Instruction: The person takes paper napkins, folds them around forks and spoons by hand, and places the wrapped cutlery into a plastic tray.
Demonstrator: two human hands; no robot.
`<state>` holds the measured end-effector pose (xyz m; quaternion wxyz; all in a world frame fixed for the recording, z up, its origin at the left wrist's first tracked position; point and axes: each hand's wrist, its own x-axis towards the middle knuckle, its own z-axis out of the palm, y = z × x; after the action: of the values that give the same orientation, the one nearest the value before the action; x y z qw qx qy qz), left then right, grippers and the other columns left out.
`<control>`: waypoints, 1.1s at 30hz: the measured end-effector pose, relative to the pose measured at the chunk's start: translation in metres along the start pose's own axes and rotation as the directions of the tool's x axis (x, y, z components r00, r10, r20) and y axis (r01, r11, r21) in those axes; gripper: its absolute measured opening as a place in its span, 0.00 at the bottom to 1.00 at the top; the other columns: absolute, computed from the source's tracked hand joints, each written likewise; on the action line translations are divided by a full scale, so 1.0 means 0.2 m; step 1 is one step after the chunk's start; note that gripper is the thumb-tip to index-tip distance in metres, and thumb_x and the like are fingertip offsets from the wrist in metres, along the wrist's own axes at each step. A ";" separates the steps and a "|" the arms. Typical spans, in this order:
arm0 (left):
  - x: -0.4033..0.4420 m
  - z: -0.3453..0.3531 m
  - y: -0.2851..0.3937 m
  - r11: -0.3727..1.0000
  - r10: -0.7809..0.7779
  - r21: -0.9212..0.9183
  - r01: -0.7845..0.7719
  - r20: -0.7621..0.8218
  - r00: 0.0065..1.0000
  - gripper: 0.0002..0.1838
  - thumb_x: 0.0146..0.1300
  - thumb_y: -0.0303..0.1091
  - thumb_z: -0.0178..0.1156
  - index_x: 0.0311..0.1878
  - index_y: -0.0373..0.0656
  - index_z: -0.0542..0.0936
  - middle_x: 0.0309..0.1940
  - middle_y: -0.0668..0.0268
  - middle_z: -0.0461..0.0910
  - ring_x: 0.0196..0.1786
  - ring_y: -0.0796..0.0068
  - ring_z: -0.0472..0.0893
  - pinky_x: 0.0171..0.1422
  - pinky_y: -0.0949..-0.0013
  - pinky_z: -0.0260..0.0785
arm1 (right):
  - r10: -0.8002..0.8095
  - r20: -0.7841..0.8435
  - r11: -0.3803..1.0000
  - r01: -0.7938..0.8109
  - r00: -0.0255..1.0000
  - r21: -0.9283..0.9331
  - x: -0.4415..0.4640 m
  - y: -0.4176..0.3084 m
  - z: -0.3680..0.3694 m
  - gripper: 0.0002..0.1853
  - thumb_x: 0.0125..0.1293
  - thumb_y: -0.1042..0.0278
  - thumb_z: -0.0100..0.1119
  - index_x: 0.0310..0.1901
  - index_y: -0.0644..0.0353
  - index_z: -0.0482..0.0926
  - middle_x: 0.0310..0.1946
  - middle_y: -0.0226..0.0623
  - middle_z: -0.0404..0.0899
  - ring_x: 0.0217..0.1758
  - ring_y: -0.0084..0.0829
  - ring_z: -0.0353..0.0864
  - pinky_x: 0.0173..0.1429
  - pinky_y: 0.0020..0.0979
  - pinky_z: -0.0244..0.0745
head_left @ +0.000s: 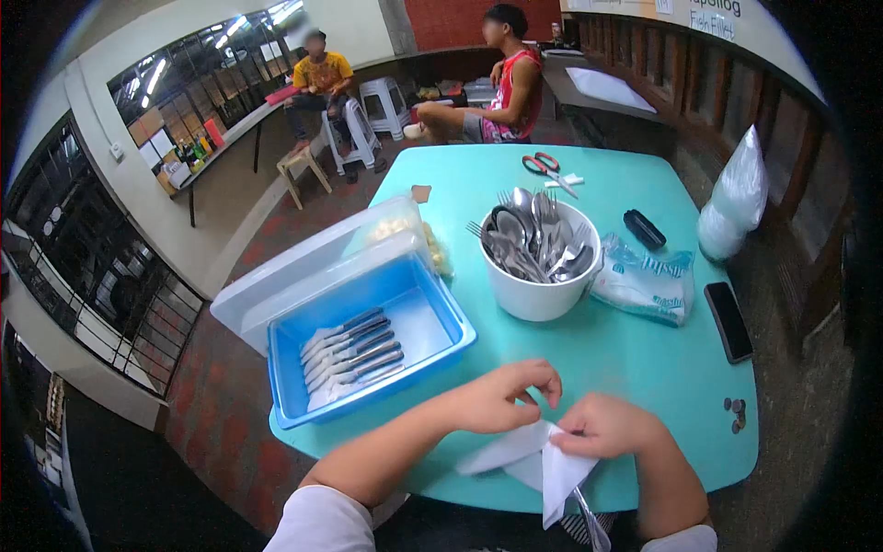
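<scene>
A white paper napkin (524, 465) lies partly folded at the table's near edge. From its lower end a fork and a spoon (590, 523) stick out toward me, their handles hidden by the paper. My right hand (609, 428) is closed, pinching the napkin's folded corner between thumb and fingers. Just above the napkin, my left hand (510, 396) is bent with its fingers apart and nothing visible in them. To the left, a blue tray (441, 345) contains several napkin-wrapped utensils (349, 354) in a row. A white bucket (538, 304) full of spoons and forks stands beyond my hands.
A clear lid (303, 276) leans behind the tray. Right of the bucket lie a napkin pack (644, 285), a black object (644, 230), a phone (728, 322) and coins (738, 414). Scissors (550, 172) lie at the back. Two people sit beyond the table.
</scene>
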<state>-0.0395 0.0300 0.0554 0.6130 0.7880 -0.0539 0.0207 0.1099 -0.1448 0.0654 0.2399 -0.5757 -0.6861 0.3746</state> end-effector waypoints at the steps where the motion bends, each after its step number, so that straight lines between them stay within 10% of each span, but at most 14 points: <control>1: -0.01 0.00 0.02 0.992 -0.077 0.106 0.069 0.067 0.995 0.10 0.63 0.33 0.65 0.43 0.38 0.80 0.38 0.60 0.82 0.40 0.70 0.81 0.49 0.64 0.75 | 0.001 0.034 1.000 0.000 0.999 -0.012 0.01 0.01 0.01 0.19 0.68 0.58 0.56 0.24 0.64 0.77 0.18 0.49 0.73 0.19 0.44 0.72 0.28 0.43 0.66; 6: -0.02 0.03 0.09 0.906 -0.284 0.383 0.180 0.234 0.930 0.14 0.66 0.39 0.63 0.41 0.35 0.83 0.29 0.53 0.82 0.33 0.62 0.83 0.40 0.61 0.72 | 0.002 0.109 0.998 -0.009 0.994 0.060 0.03 0.01 0.07 0.19 0.68 0.57 0.56 0.25 0.64 0.78 0.17 0.49 0.73 0.18 0.43 0.71 0.28 0.42 0.66; 18: -0.03 0.07 0.01 0.937 -0.153 0.346 0.053 0.267 0.951 0.14 0.68 0.38 0.60 0.44 0.35 0.83 0.33 0.49 0.83 0.35 0.50 0.82 0.42 0.57 0.72 | 0.049 0.154 0.997 -0.057 0.987 0.051 0.01 0.03 0.02 0.22 0.69 0.57 0.56 0.22 0.64 0.74 0.13 0.40 0.64 0.15 0.31 0.61 0.23 0.38 0.58; 33: 0.01 0.07 -0.01 0.986 -0.077 0.164 0.018 0.363 0.929 0.11 0.68 0.35 0.62 0.42 0.34 0.83 0.23 0.61 0.78 0.25 0.80 0.71 0.31 0.68 0.65 | 0.028 0.214 0.989 -0.059 0.976 0.139 -0.03 0.05 -0.02 0.21 0.69 0.59 0.56 0.22 0.66 0.74 0.13 0.38 0.64 0.16 0.27 0.60 0.24 0.35 0.58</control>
<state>-0.0381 0.0178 0.0499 0.5281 0.8249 -0.1470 -0.1380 0.1208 -0.1483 0.0604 0.1985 -0.5284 -0.6661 0.4876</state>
